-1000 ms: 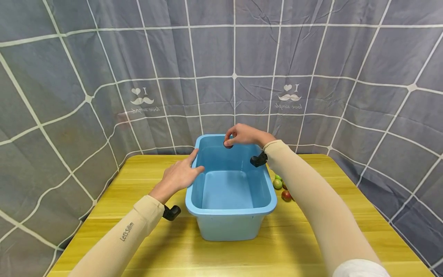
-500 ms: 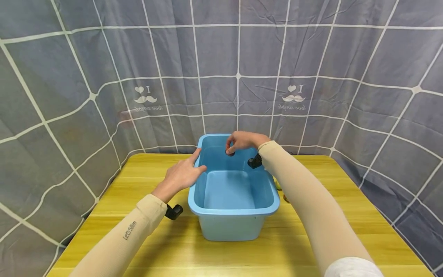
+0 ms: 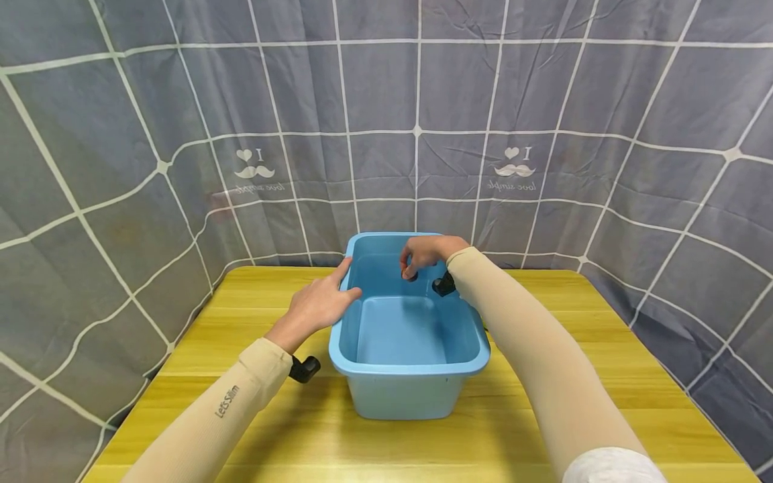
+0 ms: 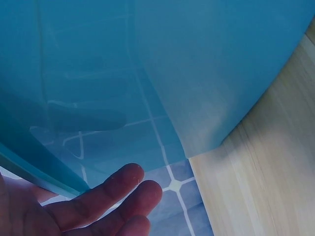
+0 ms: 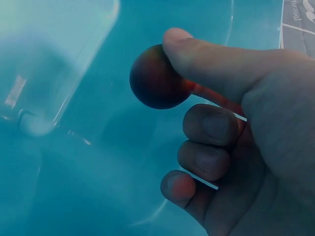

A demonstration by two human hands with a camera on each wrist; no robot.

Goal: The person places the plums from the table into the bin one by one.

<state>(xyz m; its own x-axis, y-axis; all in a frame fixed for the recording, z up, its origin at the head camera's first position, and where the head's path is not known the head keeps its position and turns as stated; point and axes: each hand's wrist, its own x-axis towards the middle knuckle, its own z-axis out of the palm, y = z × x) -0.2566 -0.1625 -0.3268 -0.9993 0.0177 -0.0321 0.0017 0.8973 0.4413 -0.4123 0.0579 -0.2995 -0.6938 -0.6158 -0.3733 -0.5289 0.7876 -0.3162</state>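
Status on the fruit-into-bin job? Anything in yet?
Done: nothing visible in the blue bin; its floor shows bare. In hand: the right hand pinches a small dark red fruit inside the bin near the far wall, not yet released. The left hand rests on the bin's left rim. Left: letting go; any other fruit is hidden behind the right arm.

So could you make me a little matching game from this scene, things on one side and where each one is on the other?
Things:
1. right hand
2. left hand
3. dark red fruit
4. blue tub

Places or states:
a. rests on the tub's left rim, fingers straight
b. stands on the yellow table
c. pinched at the fingertips
d. reaches down inside the tub near its far wall

Pairs: 1-d, 2-a, 3-c, 4-b
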